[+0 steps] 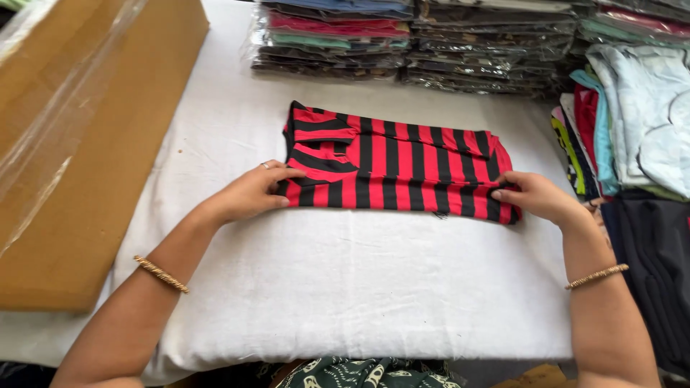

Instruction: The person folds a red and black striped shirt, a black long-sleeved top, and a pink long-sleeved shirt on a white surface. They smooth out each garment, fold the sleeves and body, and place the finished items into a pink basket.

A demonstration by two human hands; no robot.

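Behind striped garment (402, 169) under hands: clear-bagged clothing stacks (410, 36).

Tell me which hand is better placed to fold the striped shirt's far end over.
Probably right. The right hand already pinches the hem-end corner of the striped shirt, so it could carry it across. The left hand lies flat on the collar end, pinning it down.

Flat clear plastic garment packets (410, 39) lie stacked in piles at the table's far edge; a large brown cardboard box (79, 136) stands left.
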